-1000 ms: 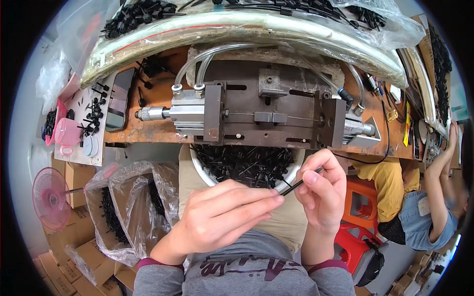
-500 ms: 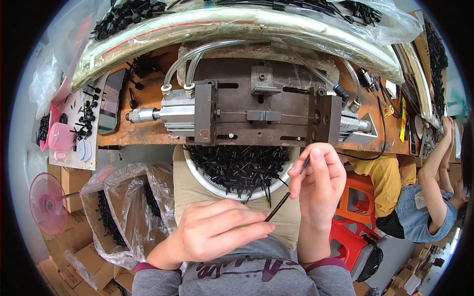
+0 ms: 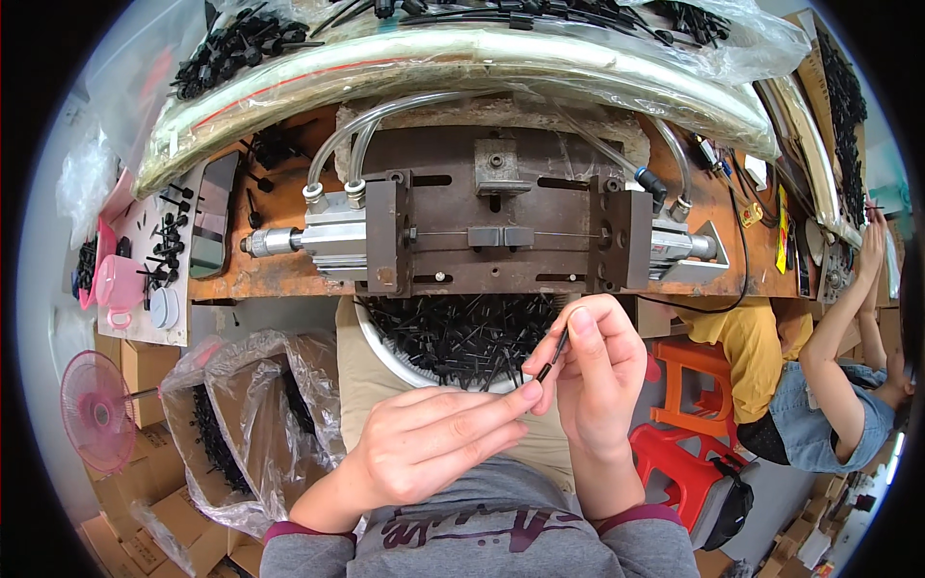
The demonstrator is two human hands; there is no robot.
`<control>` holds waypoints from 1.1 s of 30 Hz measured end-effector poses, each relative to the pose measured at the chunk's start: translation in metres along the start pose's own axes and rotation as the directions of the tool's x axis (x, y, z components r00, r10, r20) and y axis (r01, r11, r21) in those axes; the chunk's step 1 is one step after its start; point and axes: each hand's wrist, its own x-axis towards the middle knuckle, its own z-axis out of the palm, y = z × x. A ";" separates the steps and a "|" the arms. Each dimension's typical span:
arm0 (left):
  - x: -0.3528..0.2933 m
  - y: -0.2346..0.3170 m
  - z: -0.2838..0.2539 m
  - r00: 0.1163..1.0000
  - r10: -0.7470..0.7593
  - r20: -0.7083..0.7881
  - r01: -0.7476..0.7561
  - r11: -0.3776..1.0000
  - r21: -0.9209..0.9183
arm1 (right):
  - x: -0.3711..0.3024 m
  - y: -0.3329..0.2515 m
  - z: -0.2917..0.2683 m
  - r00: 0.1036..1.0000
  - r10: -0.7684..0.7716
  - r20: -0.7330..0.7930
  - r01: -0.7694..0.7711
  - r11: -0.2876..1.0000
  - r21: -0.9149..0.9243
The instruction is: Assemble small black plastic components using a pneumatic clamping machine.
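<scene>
My right hand point(image 3: 602, 376) pinches a thin black rod-like piece point(image 3: 559, 349) between thumb and fingers. My left hand point(image 3: 434, 443) is closed, its fingertips at the lower end of that piece, touching or nearly touching the right fingers. In its grip is a slim black part, mostly hidden by the fingers. Both hands are over my lap, at the near rim of a white tub point(image 3: 383, 349) full of small black plastic parts point(image 3: 453, 337). Beyond the tub, a brown metal clamping fixture point(image 3: 453, 207) stands on the bench, with a small two-part grey block point(image 3: 500, 236) at its centre.
Air cylinders point(image 3: 337, 236) with clear hoses point(image 3: 361, 120) flank the fixture. A long plastic-wrapped bundle point(image 3: 462, 63) lies behind it. At left are a pink fan point(image 3: 98, 412), a pink cup point(image 3: 118, 281) and a plastic-lined box point(image 3: 236, 414). A co-worker point(image 3: 833, 405) sits right, near red stools point(image 3: 674, 472).
My hands have come together: the right has moved down and left, the left slightly up. The black pieces they hold now meet at the fingertips. The view has shifted slightly.
</scene>
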 end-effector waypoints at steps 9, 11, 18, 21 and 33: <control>-0.004 -0.002 0.002 1.000 0.015 0.025 -0.016 1.000 0.012 | -0.003 0.005 -0.004 1.000 -0.006 0.006 0.006 1.000 -0.017; -0.005 -0.002 0.002 1.000 0.014 0.028 -0.014 1.000 0.017 | -0.003 0.010 -0.007 0.999 -0.039 0.026 0.039 0.999 -0.029; -0.005 0.001 0.001 1.000 -0.020 0.021 0.019 1.000 0.015 | -0.008 0.007 -0.005 0.994 -0.104 0.022 0.105 0.993 -0.059; -0.005 0.001 0.001 1.000 -0.026 0.014 0.026 1.000 -0.010 | -0.009 0.007 -0.005 0.991 -0.119 0.064 0.123 0.990 -0.067; -0.007 0.000 0.001 0.998 -0.061 -0.013 0.060 0.995 -0.082 | -0.011 0.013 -0.001 0.990 -0.134 0.053 0.136 0.990 -0.024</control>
